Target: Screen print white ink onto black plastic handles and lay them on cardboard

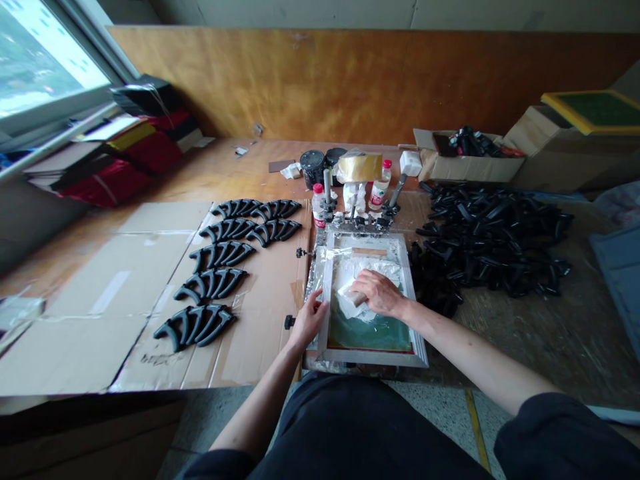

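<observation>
A silver-edged screen printing frame (420, 352) lies in front of me, its green mesh (370, 335) smeared with white ink (395, 272). My right hand (376, 292) is closed around a pale squeegee (356, 298) pressed on the inked middle of the mesh. At the frame's left rail, my left hand (311, 317) has its thumb and fingers closed on the edge. Behind the frame, a metal hinge clamp (357, 221) holds its far end. Whatever lies under the mesh is hidden.
Curved black plastic handles (205, 287) sit in rows on cardboard (260, 340) at left. A heap of black parts (495, 233) lies at right. Behind stand red-capped bottles (380, 188), black ink tins (313, 168) and an open carton (470, 167). Clamp knobs (289, 323) jut out left.
</observation>
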A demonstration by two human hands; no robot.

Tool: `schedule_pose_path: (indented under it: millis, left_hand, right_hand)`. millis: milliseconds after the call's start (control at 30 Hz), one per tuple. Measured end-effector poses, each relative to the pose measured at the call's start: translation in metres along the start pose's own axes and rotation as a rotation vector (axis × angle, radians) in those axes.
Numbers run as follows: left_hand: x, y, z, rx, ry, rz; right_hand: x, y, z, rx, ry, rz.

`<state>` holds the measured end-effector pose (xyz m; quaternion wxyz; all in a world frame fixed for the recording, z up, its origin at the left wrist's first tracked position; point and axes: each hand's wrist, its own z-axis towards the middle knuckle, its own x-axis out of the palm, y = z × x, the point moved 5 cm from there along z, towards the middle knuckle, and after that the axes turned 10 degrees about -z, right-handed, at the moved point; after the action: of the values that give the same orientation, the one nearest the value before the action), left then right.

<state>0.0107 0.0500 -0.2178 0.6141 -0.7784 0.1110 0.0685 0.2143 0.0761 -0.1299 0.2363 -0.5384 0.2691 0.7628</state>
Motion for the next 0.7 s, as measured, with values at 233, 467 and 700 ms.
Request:
schedule_pose_path:
  millis: [233,467,700]
  left_hand:
    - [0.000,-0.004,-0.001,0.000,-0.031,0.012]
    - [-0.002,-0.006,-0.002,-0.039,-0.056,-0.034]
    - [-0.004,-0.019,-0.006,-0.043,-0.007,-0.102]
  right_hand:
    - [-0.021,-0.010,-0.026,-0.109,0.145,0.091]
    - [-0.003,0.001,-0.023,-0.047,-0.061,-0.014]
    - [-0.021,-0.010,-0.002,0.047,-0.042,0.034]
